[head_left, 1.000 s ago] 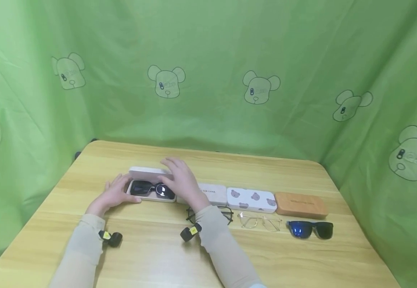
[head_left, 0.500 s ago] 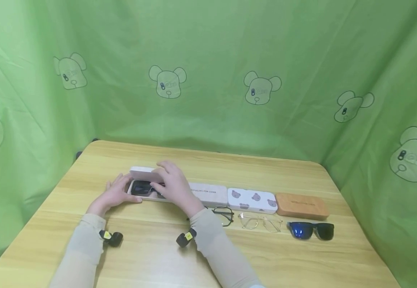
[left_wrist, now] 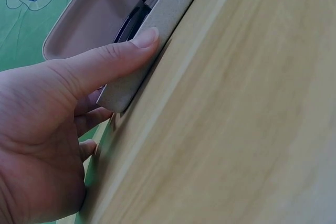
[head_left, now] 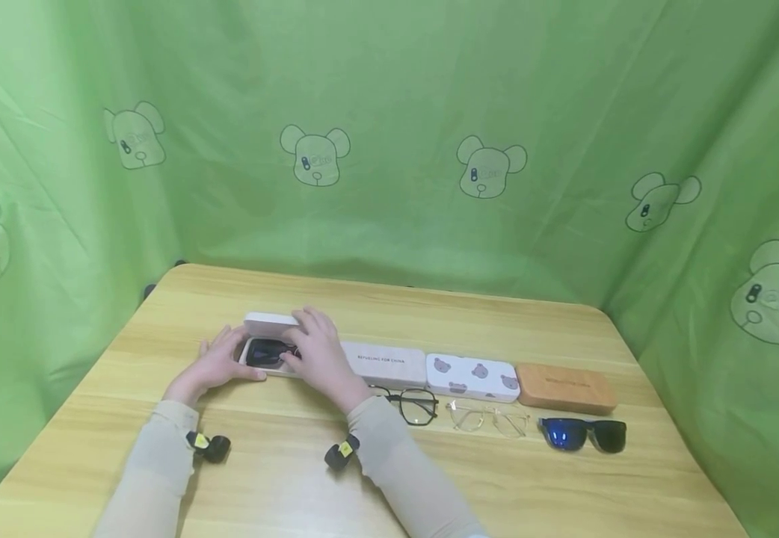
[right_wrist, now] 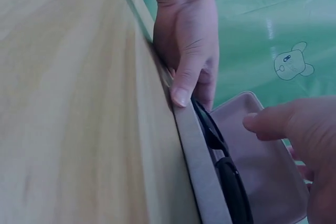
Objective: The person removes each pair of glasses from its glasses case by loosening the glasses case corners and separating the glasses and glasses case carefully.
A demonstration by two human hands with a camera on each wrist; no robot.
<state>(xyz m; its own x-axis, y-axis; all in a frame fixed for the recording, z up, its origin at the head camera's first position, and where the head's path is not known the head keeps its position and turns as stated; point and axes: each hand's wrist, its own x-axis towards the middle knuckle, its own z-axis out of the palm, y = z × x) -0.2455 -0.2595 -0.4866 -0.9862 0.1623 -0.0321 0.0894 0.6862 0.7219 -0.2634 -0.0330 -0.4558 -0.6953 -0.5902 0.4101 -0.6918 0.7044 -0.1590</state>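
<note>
A pale glasses case (left_wrist: 123,90) with its lid (left_wrist: 76,27) raised lies at the left of the row in the head view. Dark sunglasses (right_wrist: 233,195) lie inside it. My left hand (head_left: 211,365) grips the case's left end, thumb on the front wall and fingers round behind. Over the case's right part, my right hand (head_left: 325,362) straddles the lid: its straight thumb stands before the pinkish lining and its fingers show behind the lid's edge. Whether that thumb touches the lid, I cannot tell. The right hand hides the right half of the sunglasses in the head view.
Right of the case stand a lettered pale case (head_left: 386,362), a bear-print case (head_left: 472,377) and an orange-brown case (head_left: 567,388). Before them lie black-framed glasses (head_left: 418,407), clear-lensed glasses (head_left: 490,418) and blue-lensed sunglasses (head_left: 581,435). A green curtain (head_left: 389,232) hangs behind the table (head_left: 262,486).
My right hand has moved left along the raised lid and covers more of the sunglasses, uncovering the lettered case and black-framed glasses. The left hand stays on the case's end.
</note>
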